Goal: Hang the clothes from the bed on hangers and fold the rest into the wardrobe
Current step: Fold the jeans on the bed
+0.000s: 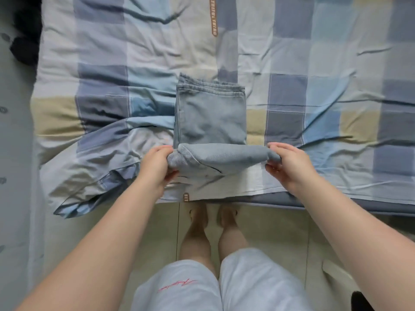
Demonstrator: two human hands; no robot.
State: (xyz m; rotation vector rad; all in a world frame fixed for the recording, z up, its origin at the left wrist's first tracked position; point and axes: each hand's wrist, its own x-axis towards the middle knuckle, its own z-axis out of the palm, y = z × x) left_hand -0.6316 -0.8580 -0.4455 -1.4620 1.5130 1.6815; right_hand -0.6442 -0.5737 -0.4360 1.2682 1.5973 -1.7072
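The chief risk, as I judge it, is that the fold comes out crooked: the left grip [157,163] and the right grip [288,167] each pinch one end of the near edge of the jeans [211,115], and if one end is carried forward faster or higher than the other, the raised flap would land skewed over the layers below. The stacked layers could also slide apart, since denim is heavy and the checked cover [314,63] of the bed is soft and creased beneath it. A third hazard is that the bundle lies close to the near edge of the bed, so a slipped pinch could let the loose end drop toward the floor [269,232]. The cover itself is rucked up and hanging off at the left corner [89,176], and may drag with the cloth. The jeans are pale, washed blue denim, already folded into a narrow oblong lying in the middle of the bed's near side, with hemmed edges stacked at the far end. The near end is lifted into a rounded roll between the two grips, both closed on the fabric, fingers above and thumbs under.
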